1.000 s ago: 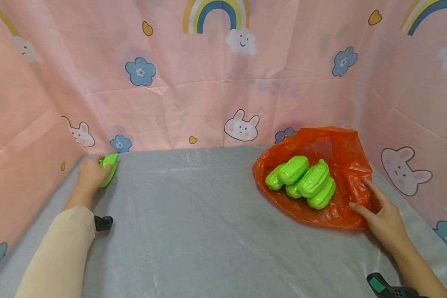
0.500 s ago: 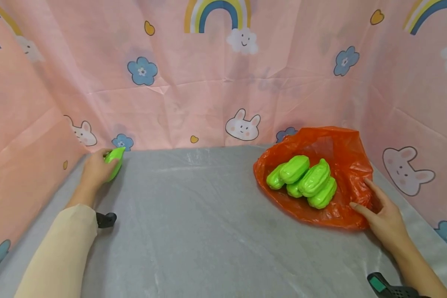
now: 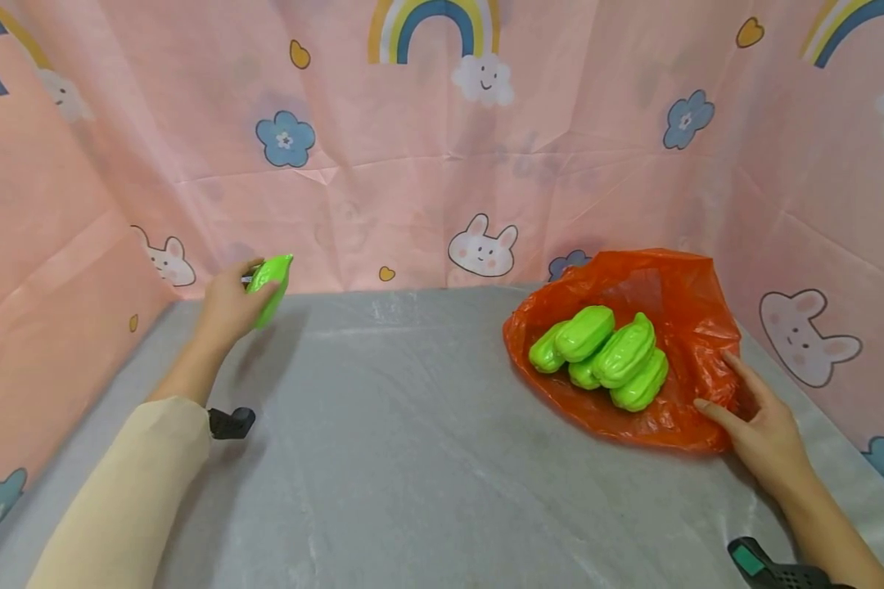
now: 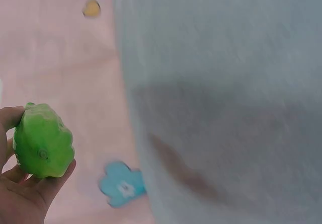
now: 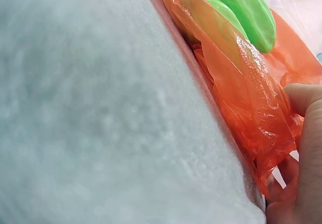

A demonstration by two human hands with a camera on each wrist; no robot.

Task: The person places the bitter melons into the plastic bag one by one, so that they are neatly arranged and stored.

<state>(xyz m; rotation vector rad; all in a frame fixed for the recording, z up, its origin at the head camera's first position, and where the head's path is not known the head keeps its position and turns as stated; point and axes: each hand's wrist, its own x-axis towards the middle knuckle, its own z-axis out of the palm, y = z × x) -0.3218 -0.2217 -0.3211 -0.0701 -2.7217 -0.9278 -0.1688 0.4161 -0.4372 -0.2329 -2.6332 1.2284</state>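
Meanwhile, left hand [image 3: 230, 304] fingers curl round an unlabelled green toy [image 3: 268, 286]; right hand [image 3: 762, 425] seemingly pinches the orange bag [image 3: 681, 311].

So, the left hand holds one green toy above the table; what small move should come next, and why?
Probably carry the green toy rightward toward the orange bag. The left hand grips it clear of the grey table, other green toys already lie in the bag, and the right hand holds the bag's edge.
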